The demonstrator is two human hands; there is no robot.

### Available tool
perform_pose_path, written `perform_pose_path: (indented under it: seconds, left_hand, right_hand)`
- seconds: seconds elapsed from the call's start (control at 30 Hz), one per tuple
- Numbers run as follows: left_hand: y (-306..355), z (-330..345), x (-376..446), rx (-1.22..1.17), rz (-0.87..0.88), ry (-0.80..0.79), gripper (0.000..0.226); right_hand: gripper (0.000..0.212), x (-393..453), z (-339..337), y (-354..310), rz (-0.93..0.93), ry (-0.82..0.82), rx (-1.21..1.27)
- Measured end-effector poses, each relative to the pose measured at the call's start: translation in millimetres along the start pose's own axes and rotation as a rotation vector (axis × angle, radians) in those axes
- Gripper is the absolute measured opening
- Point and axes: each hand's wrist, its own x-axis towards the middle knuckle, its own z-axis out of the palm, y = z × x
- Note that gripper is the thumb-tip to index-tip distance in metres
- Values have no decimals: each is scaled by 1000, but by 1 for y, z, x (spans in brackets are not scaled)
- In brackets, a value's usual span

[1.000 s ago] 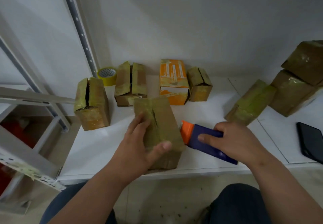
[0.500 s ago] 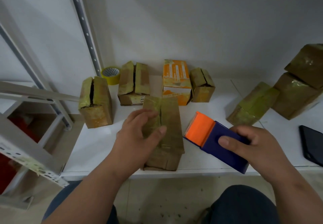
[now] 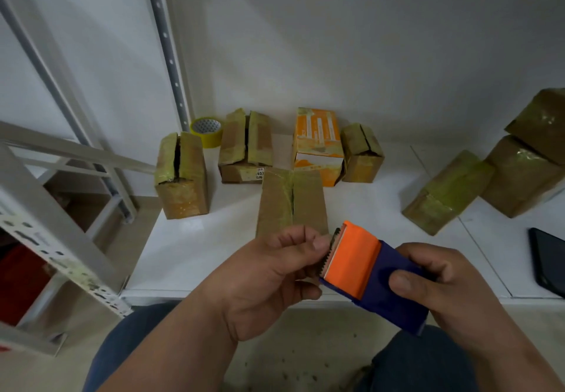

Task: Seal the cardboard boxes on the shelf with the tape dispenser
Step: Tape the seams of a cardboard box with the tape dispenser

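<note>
Two bare hands meet over the front edge of a white shelf [image 3: 195,239], working a tape dispenser [image 3: 371,280] held above the person's lap. The right hand [image 3: 443,287] grips the dispenser's dark blue body, thumb laid across its upper face and fingers curled beneath, the forearm running in from the lower right corner. The left hand [image 3: 266,278] comes in from the lower left, palm turned inward, its curled fingers [image 3: 301,240] bunched against the toothed cutting edge at the dispenser's orange end; whether they pinch a tape end there cannot be told.

Just beyond the left hand's knuckles lies a brown cardboard box [image 3: 292,202], its top seam running away from the person and showing a dark slit between the flaps. Farther out, left of the hands, an upright box [image 3: 182,176] stands with its top flaps gaping. Behind it, near the wall, sit a yellow tape roll [image 3: 207,131], a split-topped carton [image 3: 246,147], an orange-and-white printed box [image 3: 318,144] and a small brown box [image 3: 362,153]. Out past the right hand, tape-wrapped boxes [image 3: 448,191] lean and stack toward the frame's edge, and a black phone [image 3: 548,261] lies flat on the shelf to the right of that hand.
</note>
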Motion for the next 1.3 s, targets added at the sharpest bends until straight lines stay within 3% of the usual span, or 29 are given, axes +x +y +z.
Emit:
perform_pose_path:
  seconds: [0.17, 0.43, 0.63, 0.77, 0.87, 0.97, 1.13, 1.3]
  left_hand:
    - [-1, -4, -4, -68, -14, 0, 11]
    - [5, -9, -11, -86, -106, 12, 41]
    - [2, -5, -16, 221, -10, 183, 15]
    - [-2, -7, -15, 454, 93, 335, 34]
    - [2, -10, -19, 588, 153, 396, 25]
    - [7, -15, -24, 568, 162, 420, 21]
    - [26, -45, -31, 350, 149, 604, 12]
    - [32, -57, -30, 315, 171, 619, 9]
  right_hand:
    - [65, -4, 3, -4, 12, -12, 25]
    - [64, -9, 2, -14, 10, -2, -107]
    - [49, -11, 8, -22, 18, -11, -305]
    - [47, -10, 14, -25, 41, -16, -409]
    - [60, -10, 19, -29, 52, -36, -508]
    - [67, -9, 21, -32, 50, -76, -576]
    - [50, -11, 4, -39, 66, -87, -574]
    - [76, -1, -21, -43, 110, -118, -551]
